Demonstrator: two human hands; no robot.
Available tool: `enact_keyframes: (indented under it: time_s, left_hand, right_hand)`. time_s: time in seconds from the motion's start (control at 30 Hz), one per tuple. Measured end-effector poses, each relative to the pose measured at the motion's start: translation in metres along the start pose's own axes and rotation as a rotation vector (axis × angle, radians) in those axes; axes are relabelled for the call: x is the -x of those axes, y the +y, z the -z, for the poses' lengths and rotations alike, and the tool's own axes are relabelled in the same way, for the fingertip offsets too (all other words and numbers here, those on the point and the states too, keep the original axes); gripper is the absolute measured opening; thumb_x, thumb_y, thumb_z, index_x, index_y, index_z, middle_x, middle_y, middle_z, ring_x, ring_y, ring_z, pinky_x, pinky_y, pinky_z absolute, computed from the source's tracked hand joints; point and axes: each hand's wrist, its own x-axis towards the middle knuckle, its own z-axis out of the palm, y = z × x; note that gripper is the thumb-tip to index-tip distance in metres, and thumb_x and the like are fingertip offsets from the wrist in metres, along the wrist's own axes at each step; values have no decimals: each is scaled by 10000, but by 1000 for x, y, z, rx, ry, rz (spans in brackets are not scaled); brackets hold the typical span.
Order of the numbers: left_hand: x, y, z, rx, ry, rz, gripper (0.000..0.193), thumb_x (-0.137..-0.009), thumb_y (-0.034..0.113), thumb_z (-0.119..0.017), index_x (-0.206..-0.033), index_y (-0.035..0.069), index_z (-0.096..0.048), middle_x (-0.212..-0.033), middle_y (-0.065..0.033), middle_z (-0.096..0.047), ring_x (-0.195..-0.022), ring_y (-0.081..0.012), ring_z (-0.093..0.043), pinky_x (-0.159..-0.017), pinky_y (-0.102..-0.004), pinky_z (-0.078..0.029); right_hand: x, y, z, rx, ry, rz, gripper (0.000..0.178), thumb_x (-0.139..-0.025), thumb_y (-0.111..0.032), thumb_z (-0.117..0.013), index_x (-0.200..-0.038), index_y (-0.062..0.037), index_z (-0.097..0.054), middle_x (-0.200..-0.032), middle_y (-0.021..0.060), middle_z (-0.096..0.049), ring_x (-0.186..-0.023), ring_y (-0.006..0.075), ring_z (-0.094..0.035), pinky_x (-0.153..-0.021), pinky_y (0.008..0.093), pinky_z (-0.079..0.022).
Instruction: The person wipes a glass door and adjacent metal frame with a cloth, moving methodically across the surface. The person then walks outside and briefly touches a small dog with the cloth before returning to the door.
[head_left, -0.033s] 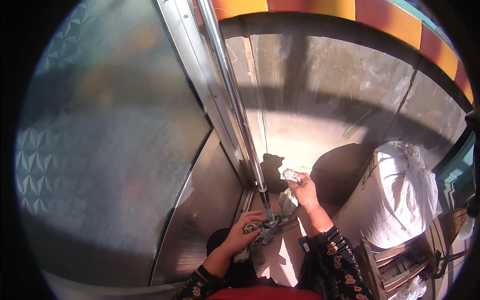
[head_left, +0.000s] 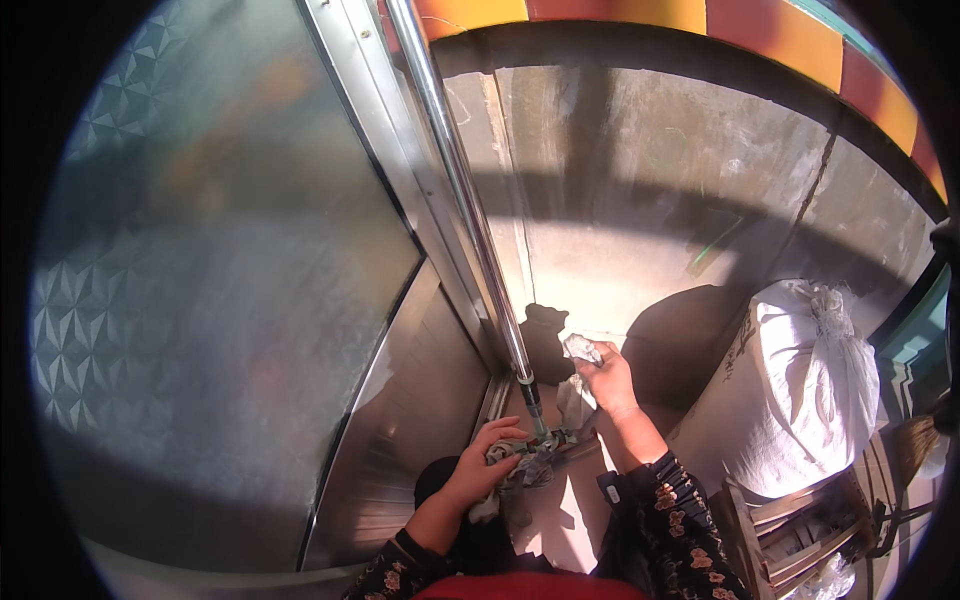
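Observation:
A mop with a shiny metal pole (head_left: pixel 462 190) leans at a slant, its dark lower collar meeting a head of grey and white cloth strips (head_left: pixel 535 468). My left hand (head_left: pixel 485 462) is at the left side of that head, fingers curled around the bunched strips. Higher and to the right, my right hand (head_left: pixel 608 382) grips a crumpled white cloth strip (head_left: pixel 582 349), its end poking out above the fingers. Another pale strip (head_left: pixel 575 402) hangs below this hand toward the mop head. Whether the held strip joins the mop is hidden.
A frosted glass door (head_left: pixel 220 290) with a metal frame stands close on the left. Ahead curves a grey wall (head_left: pixel 640 230) topped by orange and red tiles (head_left: pixel 770 35). To the right, a full white sack (head_left: pixel 800 400) stands beside a wooden crate (head_left: pixel 800 530).

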Motion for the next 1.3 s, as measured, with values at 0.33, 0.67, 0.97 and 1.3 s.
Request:
enact_keyframes:
  time_s: [0.33,0.67,0.97,1.3]
  left_hand:
    - [-82,8,2,-172,194,106,442,-834,36,-696,-1248,189,-672,-1617,-188,-228,-1496,-297,-249,-1116,-363,-339]
    - [-100,-37,-33,-144,357,36,463,-861,57,-711,-1310,148,-642,-1400,-123,-468,-1325,-269,-461,-1104,-355,-367]
    - [-83,-27,-39,-169,519,-51,370,-859,69,-695,-1226,116,-688,-1262,-170,-517,-1169,-332,-544,-1012,-370,-429]
    - [-63,-21,-56,-102,473,-94,320,-893,2,-635,-1188,106,-704,-1230,-141,-526,-1098,-308,-579,-949,-345,-460]
  right_hand:
    - [-14,0,4,-103,-3,48,309,-827,-103,-709,-1128,-33,-698,-1076,107,-627,-969,238,-648,-892,309,-499]
    - [-21,5,-1,-117,-80,129,348,-818,-114,-730,-1153,-35,-681,-1073,99,-632,-978,219,-638,-896,300,-492]
    - [-29,-36,0,-138,-36,285,338,-855,16,-696,-1191,9,-659,-1154,67,-591,-1056,159,-575,-928,261,-460]
    - [-62,-122,-10,-46,-37,452,437,-811,48,-708,-1239,-25,-657,-1179,80,-578,-1086,177,-581,-957,277,-463]
